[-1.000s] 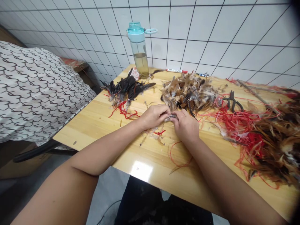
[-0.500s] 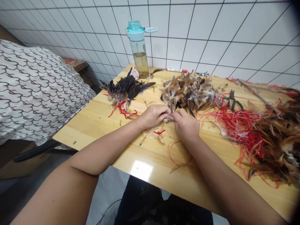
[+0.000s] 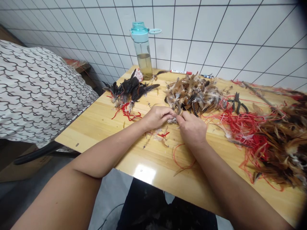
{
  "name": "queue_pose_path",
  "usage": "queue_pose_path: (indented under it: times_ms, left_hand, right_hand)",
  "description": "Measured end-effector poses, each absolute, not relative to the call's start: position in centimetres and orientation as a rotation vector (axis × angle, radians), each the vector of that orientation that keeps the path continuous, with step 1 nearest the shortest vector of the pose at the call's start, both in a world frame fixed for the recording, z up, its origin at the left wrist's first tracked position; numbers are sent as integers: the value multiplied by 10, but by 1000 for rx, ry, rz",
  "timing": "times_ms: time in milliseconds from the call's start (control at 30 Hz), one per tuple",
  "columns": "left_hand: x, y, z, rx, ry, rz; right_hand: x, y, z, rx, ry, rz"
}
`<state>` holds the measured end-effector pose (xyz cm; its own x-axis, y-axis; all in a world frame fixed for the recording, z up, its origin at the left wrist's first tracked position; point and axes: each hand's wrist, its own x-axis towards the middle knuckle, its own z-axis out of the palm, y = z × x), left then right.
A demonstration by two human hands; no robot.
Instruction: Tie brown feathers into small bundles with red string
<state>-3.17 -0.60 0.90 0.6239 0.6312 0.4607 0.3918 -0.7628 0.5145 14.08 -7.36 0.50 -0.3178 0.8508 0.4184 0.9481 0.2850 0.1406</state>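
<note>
Since one second ago, the right hand (image 3: 193, 129) has turned slightly and its fingers have folded closer, while the left hand (image 3: 157, 118) remains almost in the same place. From where I stand, I see a small feather tuft (image 3: 172, 120) just under the fingertips, above the table (image 3: 105, 124), at the near edge of the brown feather pile (image 3: 194, 92). The left hand pinches this tuft between thumb and fingers. The right hand, with its thumb pressed to the bent forefinger, seems to pinch the tuft's other side; what lies exactly between these fingertips is hidden from me.

I judge that the step in hand is fine fingertip work on this tuft. The next move, in my opinion, calls for a steady left grip and small, careful pulls by the right. Red strings (image 3: 242, 126) and pliers (image 3: 237, 103) lie to the right, black feathers (image 3: 129, 88) to the left.
</note>
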Motion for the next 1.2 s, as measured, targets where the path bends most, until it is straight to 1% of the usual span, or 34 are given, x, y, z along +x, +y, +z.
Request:
queue_pose_path:
  times_ms: [300, 500, 767, 1200]
  left_hand:
    - [-34, 1, 6, 2195, 857, 882]
    - [-37, 4, 5, 2106, 887, 827]
    - [-39, 2, 11, 2178, 950, 720]
    - [-41, 3, 11, 2176, 846, 659]
  right_hand:
    - [141, -73, 6, -1709, -2300, -552]
    - [144, -73, 4, -1682, -2293, -536]
    - [145, -71, 5, -1721, -2292, -485]
    - [148, -65, 4, -1910, -2348, -400]
